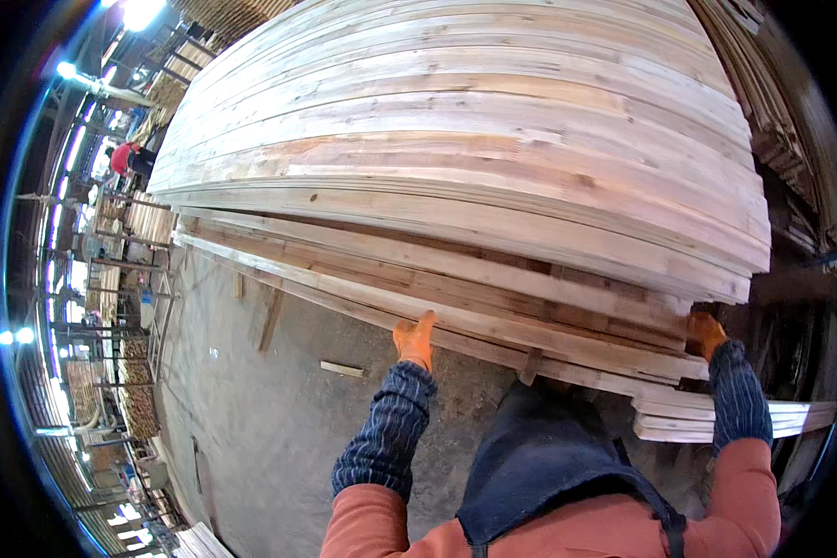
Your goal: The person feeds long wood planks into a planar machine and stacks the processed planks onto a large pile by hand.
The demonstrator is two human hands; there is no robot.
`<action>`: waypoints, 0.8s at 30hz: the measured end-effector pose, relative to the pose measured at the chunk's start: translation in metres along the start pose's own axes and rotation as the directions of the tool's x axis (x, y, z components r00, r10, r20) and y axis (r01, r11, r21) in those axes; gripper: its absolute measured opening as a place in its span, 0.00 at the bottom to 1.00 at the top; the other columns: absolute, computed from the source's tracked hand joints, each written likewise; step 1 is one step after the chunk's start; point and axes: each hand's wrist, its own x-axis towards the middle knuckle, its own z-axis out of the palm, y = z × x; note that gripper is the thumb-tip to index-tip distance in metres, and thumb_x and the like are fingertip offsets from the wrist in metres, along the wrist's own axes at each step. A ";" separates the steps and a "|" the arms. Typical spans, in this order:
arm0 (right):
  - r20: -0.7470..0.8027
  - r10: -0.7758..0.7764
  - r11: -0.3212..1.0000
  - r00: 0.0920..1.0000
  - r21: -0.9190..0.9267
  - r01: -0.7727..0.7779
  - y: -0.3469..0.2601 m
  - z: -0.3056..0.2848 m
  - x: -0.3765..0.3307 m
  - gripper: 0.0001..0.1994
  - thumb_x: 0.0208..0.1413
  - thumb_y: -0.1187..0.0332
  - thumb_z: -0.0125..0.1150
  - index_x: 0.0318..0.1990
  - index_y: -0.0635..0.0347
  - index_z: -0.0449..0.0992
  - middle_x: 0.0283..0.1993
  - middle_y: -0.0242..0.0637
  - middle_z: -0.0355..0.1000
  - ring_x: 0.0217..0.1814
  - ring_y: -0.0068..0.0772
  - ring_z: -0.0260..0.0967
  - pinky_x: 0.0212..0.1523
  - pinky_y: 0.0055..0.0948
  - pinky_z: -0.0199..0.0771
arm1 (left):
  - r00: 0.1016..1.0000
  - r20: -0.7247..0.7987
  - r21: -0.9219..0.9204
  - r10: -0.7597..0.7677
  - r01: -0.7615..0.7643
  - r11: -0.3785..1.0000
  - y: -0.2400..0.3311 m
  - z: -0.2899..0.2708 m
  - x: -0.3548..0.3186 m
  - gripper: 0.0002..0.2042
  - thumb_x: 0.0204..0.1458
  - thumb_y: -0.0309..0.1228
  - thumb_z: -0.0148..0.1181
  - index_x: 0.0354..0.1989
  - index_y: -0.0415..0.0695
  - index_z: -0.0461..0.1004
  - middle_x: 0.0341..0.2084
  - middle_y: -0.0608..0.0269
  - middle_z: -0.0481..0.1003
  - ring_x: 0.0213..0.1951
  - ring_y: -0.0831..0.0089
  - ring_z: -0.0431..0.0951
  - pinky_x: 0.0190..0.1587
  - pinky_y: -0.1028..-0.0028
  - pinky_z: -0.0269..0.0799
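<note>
My left hand, in an orange glove, grips the near edge of a long wooden board, its thumb over the top. Some of its fingers are hidden by the board. At the right end of the boards, my right hand, also in an orange glove, is closed at the board's end, fingertips partly hidden. The board lies among several loose boards along the near side of a tall stack of planks. A darker gap runs between these boards and the stack's layered side.
Short pale boards lie stacked near my right forearm. A small wood offcut rests on the concrete floor. More lumber stands at the far right. A person in red is bent over at the far left, near racks.
</note>
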 end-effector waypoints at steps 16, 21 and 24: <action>0.471 0.139 0.353 0.871 -0.845 0.401 -0.177 0.437 -0.016 0.43 0.54 0.43 0.70 0.72 0.58 0.65 0.72 0.55 0.66 0.75 0.53 0.63 0.75 0.42 0.62 | 0.879 -0.465 -0.108 -0.103 0.059 0.992 -0.035 0.009 0.064 0.49 0.42 0.42 0.79 0.68 0.29 0.57 0.61 0.36 0.71 0.61 0.50 0.73 0.64 0.57 0.68; 0.647 0.161 0.519 0.745 -0.698 0.493 -0.156 0.400 0.008 0.47 0.54 0.44 0.73 0.77 0.52 0.58 0.76 0.55 0.61 0.78 0.53 0.58 0.76 0.43 0.59 | 0.859 -0.510 0.032 0.048 -0.037 0.999 -0.033 -0.019 0.043 0.42 0.43 0.43 0.77 0.65 0.34 0.64 0.60 0.35 0.72 0.61 0.44 0.73 0.64 0.55 0.69; 0.587 0.231 0.360 0.776 -0.792 0.492 -0.178 0.409 -0.020 0.52 0.48 0.40 0.75 0.77 0.54 0.58 0.74 0.57 0.63 0.76 0.54 0.60 0.75 0.44 0.61 | 0.794 -0.551 0.270 0.258 -0.123 0.955 0.002 -0.013 0.007 0.35 0.46 0.41 0.73 0.63 0.39 0.69 0.54 0.36 0.75 0.55 0.40 0.76 0.59 0.52 0.72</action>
